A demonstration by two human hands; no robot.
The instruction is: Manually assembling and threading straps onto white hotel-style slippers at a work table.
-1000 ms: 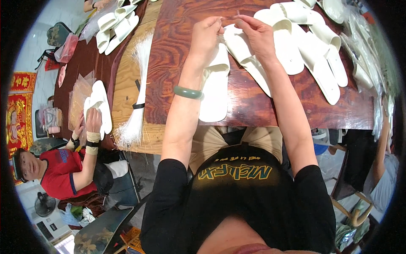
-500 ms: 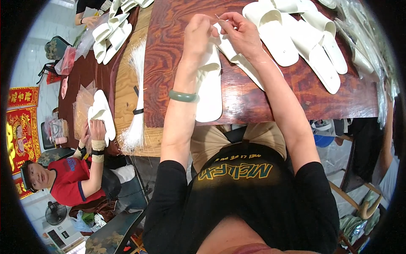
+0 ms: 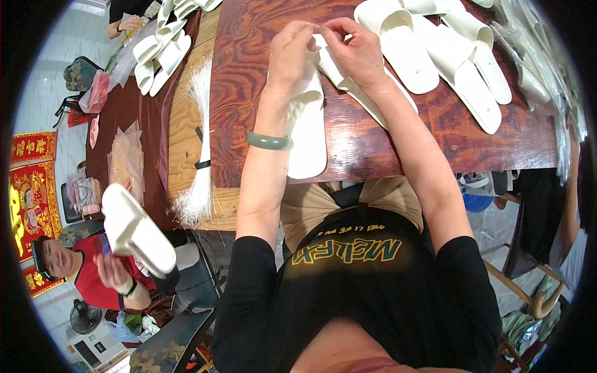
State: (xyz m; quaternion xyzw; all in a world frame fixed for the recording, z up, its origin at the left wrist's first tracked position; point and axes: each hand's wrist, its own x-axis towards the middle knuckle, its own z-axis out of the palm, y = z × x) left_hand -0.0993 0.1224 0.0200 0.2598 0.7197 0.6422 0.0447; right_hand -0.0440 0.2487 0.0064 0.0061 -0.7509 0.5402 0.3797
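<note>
— Left hand (image 3: 291, 53) and right hand (image 3: 356, 51) pinched together on something tiny above white slippers (image 3: 309, 118), fingertips touching.
— Could slip free; hardly any purchase. Might also nudge the slipper row (image 3: 454, 62) just right across the tabletop (image 3: 367, 146).

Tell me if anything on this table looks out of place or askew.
Nothing looks damaged or spilled. One white slipper under the left hand overhangs the near edge of the wooden table, and the bundle of white fibres sticks out past the edge of the paler board it lies on.
</note>
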